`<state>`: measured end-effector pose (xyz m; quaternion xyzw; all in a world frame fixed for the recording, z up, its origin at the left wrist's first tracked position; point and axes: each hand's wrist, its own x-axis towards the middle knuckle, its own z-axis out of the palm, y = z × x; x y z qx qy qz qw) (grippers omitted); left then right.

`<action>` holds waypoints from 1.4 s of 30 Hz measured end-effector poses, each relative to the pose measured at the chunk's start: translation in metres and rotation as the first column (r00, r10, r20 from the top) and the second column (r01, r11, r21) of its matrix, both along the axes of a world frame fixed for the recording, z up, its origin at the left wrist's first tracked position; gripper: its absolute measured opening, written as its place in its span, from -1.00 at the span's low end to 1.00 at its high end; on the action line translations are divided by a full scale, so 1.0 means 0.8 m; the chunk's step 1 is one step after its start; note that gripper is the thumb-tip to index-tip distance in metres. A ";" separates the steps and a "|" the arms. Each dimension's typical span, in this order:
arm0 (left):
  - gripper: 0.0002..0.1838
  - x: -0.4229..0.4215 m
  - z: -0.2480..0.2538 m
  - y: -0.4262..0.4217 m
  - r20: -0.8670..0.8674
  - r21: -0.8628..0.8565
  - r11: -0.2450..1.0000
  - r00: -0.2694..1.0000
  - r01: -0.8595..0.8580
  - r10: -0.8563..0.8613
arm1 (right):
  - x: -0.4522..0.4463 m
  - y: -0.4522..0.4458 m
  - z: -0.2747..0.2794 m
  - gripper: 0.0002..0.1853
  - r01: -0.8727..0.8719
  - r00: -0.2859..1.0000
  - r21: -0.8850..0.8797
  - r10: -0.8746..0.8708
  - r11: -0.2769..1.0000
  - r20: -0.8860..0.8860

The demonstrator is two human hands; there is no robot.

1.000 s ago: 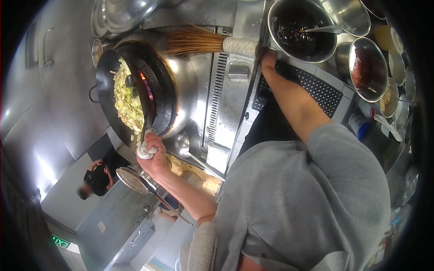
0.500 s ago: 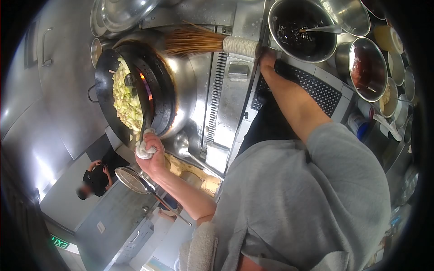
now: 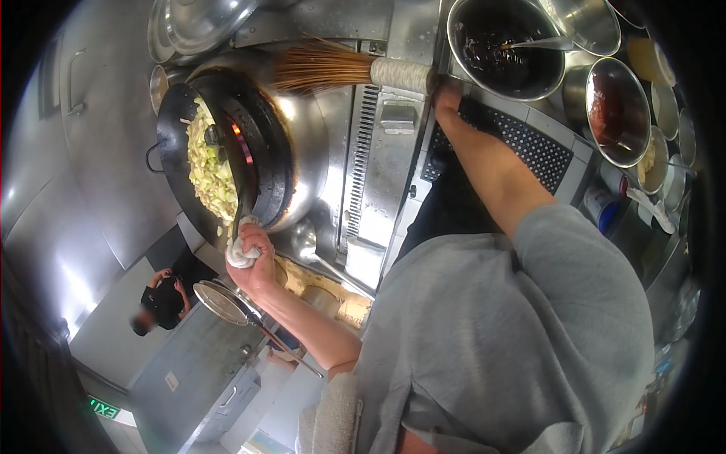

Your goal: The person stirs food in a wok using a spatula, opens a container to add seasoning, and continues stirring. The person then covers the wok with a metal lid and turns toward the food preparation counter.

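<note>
My left hand (image 3: 252,268) is closed around a folded white cloth (image 3: 243,252) at the near edge of a black wok (image 3: 175,163), where its dark handle is. The wok is tilted over a burner (image 3: 272,174) with an orange glow beneath. Inside lie pale green and whitish cut pieces of food (image 3: 212,178), with one dark green piece or object (image 3: 212,135) among them. My right hand (image 3: 448,97) is at the end of the wrapped handle of a bamboo wok brush (image 3: 325,68). Its fingers are hidden, so I cannot tell whether it grips the brush.
A ladle (image 3: 306,240) rests beside the burner, and a round strainer (image 3: 221,303) sits near my left forearm. Metal bowls with dark liquid (image 3: 491,68) and red sauce (image 3: 606,110) stand at upper right. Another person (image 3: 162,303) stands in the background.
Very little differs. The food pieces have shifted slightly in the wok, and the view has moved a touch. Both hands keep their places.
</note>
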<state>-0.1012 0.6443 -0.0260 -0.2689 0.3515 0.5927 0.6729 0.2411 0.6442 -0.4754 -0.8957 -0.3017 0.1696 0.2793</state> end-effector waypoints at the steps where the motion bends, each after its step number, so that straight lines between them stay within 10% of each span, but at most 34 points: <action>1: -0.61 0.002 0.001 0.000 0.008 -0.006 1.000 1.000 -0.004 0.004 | 0.001 0.000 0.003 -0.79 -0.010 1.000 -0.006 0.010 1.000 -0.009; 13: -0.63 0.003 0.002 0.000 -0.010 -0.021 0.999 1.000 -0.024 0.024 | 0.003 0.005 -0.003 -0.73 0.144 0.957 0.042 -0.129 0.989 -0.259; 42: -0.64 0.009 0.004 -0.001 -0.005 -0.022 0.999 1.000 -0.028 0.028 | -0.001 -0.003 -0.030 -0.74 0.017 0.985 -0.007 -0.018 1.000 -0.169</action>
